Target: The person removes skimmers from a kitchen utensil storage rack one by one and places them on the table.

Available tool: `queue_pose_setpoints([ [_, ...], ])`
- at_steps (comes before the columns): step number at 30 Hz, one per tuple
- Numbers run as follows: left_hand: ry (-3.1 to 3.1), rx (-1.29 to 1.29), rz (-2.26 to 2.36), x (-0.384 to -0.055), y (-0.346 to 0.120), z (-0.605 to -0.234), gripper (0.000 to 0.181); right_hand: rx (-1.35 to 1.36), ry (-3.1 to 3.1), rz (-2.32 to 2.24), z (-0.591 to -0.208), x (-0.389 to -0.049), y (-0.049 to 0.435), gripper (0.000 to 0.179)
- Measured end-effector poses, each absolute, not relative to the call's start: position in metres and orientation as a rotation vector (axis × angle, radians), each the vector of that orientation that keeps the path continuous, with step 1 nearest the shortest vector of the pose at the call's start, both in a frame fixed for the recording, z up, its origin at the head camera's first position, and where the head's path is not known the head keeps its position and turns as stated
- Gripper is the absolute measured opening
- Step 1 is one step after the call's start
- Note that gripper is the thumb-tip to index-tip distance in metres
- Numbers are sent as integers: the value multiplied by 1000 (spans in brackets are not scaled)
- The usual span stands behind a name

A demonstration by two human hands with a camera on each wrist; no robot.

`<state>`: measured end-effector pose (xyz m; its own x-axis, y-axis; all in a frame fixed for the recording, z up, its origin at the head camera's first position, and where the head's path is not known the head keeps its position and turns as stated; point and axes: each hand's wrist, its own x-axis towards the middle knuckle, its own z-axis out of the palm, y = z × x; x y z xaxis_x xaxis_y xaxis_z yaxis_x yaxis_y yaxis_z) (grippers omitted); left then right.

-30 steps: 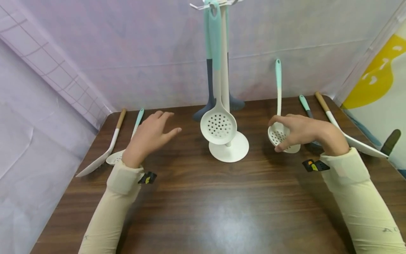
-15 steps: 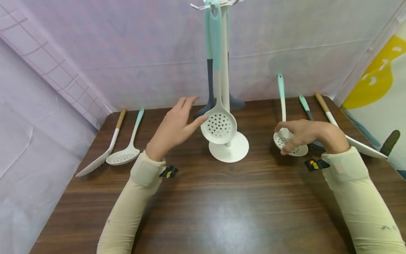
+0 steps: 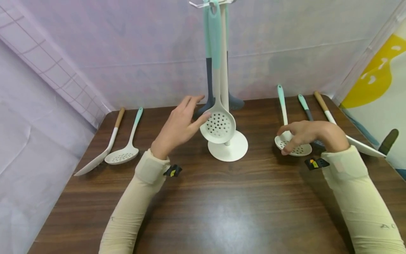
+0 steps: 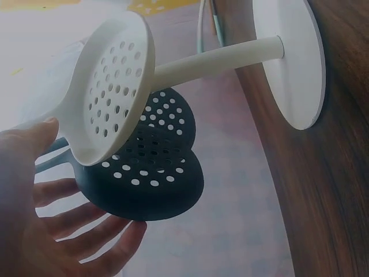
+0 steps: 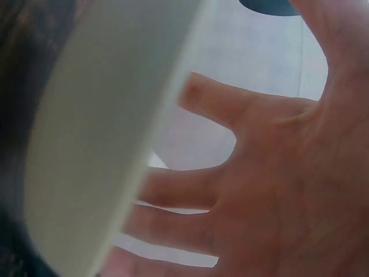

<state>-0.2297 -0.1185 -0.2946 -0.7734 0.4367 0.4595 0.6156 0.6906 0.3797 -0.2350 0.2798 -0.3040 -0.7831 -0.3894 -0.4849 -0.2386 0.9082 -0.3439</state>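
Note:
A white skimmer (image 3: pixel 219 131) with a mint handle hangs on the utensil stand (image 3: pixel 237 150). Beside it is my left hand (image 3: pixel 176 128), fingers extended. In the left wrist view, the thumb lies at the skimmer's neck, while the fingers spread below and behind a dark slotted utensil (image 4: pixel 138 196); firm contact cannot be made out. On the right, my right hand (image 3: pixel 306 134) hovers over another white skimmer (image 3: pixel 302 150) low at the table, its mint handle pointing to the back. The right wrist view shows fairly straight, spread fingers behind this skimmer's blurred bowl (image 5: pixel 104 127).
At the left lie a wooden-handled white turner (image 3: pixel 108 151) and a white slotted spoon (image 3: pixel 123 155). Toward the right edge are a dark utensil with a mint handle (image 3: pixel 303 102) and another wooden-handled turner (image 3: pixel 364 146). A cloth backdrop (image 3: pixel 152 63) rises behind the table.
My left hand has moved right, from near the left slotted spoon to the hanging skimmer. The right skimmer's handle has tipped down, and my right hand has shifted slightly right.

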Motion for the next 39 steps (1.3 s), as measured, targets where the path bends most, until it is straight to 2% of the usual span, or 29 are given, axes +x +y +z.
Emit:
queue_pose_setpoints([
  [21,-2626,-815,-724,-232,-119,-299,64,-396,2550,-278,-313,-238,279,79],
  [32,-2548,-904,-836,-242,-123,-306,49,-457,2559,-299,-309,-236,278,77],
  [39,-2548,-939,-894,-250,-128,-308,40,-471,2561,-293,-308,-238,280,83],
])
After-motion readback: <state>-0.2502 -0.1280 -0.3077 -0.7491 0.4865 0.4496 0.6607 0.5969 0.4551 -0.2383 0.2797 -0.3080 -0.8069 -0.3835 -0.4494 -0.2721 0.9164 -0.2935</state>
